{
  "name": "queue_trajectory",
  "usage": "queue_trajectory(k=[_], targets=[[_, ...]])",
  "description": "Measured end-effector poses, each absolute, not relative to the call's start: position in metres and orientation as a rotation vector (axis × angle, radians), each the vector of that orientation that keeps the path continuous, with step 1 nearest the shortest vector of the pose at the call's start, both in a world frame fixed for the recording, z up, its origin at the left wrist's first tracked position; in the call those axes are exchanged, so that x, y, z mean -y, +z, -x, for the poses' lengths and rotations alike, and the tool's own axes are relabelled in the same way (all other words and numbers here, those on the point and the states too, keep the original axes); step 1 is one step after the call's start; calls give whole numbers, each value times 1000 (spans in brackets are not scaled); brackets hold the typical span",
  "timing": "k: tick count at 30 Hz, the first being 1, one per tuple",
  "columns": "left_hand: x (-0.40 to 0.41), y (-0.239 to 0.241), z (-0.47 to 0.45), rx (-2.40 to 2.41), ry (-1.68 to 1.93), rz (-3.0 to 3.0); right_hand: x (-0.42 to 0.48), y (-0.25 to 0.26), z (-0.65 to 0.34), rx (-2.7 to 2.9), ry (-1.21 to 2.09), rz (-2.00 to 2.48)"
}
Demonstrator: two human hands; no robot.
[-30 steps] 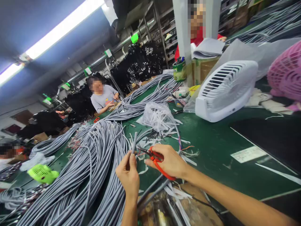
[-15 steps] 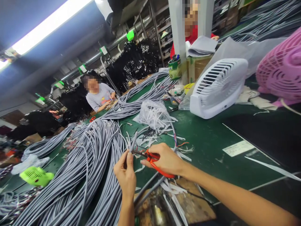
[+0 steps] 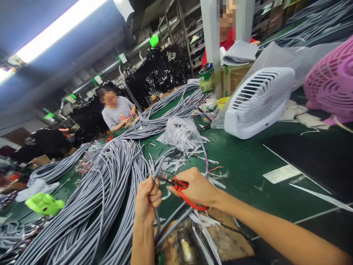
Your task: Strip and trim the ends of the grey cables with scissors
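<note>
My left hand is closed around a grey cable near its end, which sticks up above the thumb. Thin white strands stand beside that end. In my right hand is a pair of scissors with red handles. Their dark blades point left and reach the cable just above my left fingers; whether they touch it I cannot tell. Left of my hands lies a large bundle of grey cables. Below them, more grey cable runs over a wooden board.
A clear bag of white strips lies ahead on the green table. A white fan and a pink fan stand at the right. A small green fan is at the left. Two co-workers are beyond the table.
My left fingers have curled in more closely around the cable, and its end leans further to the right. The scissors stay beside it. The whole view has shifted slightly.
</note>
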State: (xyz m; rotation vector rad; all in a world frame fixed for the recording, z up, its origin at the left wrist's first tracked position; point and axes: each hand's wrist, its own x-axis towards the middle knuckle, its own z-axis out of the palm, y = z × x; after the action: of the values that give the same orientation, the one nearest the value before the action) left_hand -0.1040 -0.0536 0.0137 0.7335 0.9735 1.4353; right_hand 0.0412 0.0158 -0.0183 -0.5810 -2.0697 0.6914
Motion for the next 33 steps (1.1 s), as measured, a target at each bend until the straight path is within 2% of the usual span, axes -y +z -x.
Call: queue_trajectory(k=[11,20,25,33], targets=[[60,11,111,-706,1199,-743,-24,-22,-44,2077,553,351],[50,3,103,-1347,1642,-1058,-22,-10,-51,2216,385,636],[55,7,111,-970,1427,-869,-27,3,-53,2268,512,529],[57,7,119,-763,1288,-758,-39,6,-47,2272,1044,237]])
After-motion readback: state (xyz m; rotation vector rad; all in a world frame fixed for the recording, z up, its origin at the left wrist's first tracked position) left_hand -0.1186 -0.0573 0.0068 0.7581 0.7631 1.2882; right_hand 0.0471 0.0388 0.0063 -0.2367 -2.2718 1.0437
